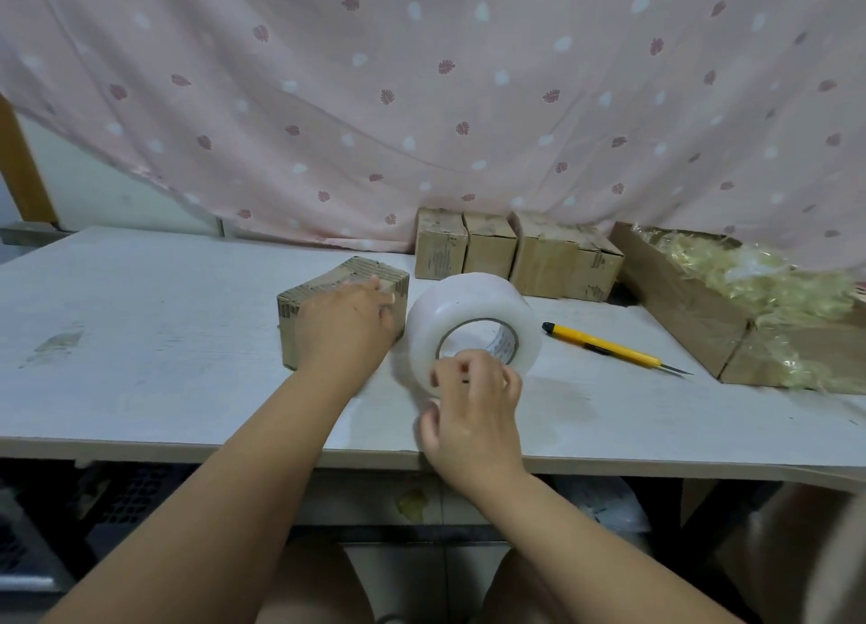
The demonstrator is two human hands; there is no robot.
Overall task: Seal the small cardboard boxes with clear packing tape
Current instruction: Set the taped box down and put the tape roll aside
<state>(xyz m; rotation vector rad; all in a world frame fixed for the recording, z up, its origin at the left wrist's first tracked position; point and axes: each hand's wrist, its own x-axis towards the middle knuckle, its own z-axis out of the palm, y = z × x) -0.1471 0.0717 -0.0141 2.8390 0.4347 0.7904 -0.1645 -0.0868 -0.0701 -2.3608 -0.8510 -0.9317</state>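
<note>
— Where does the job stand?

— Early on one box, I'd say. The small box (361,272) sits on the tabletop (164,342) just left of centre. The left hand (349,323) lies over its top with the fingers stretched toward the far right edge, pressing it down rather than wrapping round it.

— And the tape?

— The roll of tape (468,300) stands on its edge just right of the box, close enough to nearly touch it. The right hand (473,408) has it by the near rim, fingers curled at the core opening and thumb underneath on the outside. Whether a strip already runs from roll to box I cannot tell, because clear tape does not show against the cardboard.

— So what does the next move need?

— A free end, I think. It has to be pulled across the seam while the left hand pins the box so it cannot slide. Then comes a cut, and the yellow knife (609,344) lies to the right with its blade out, within easy reach.

— More to do after this one?

— Probably. A row of boxes (511,253) waits at the back, beside an open carton (679,304) of pale shredded filling.
</note>
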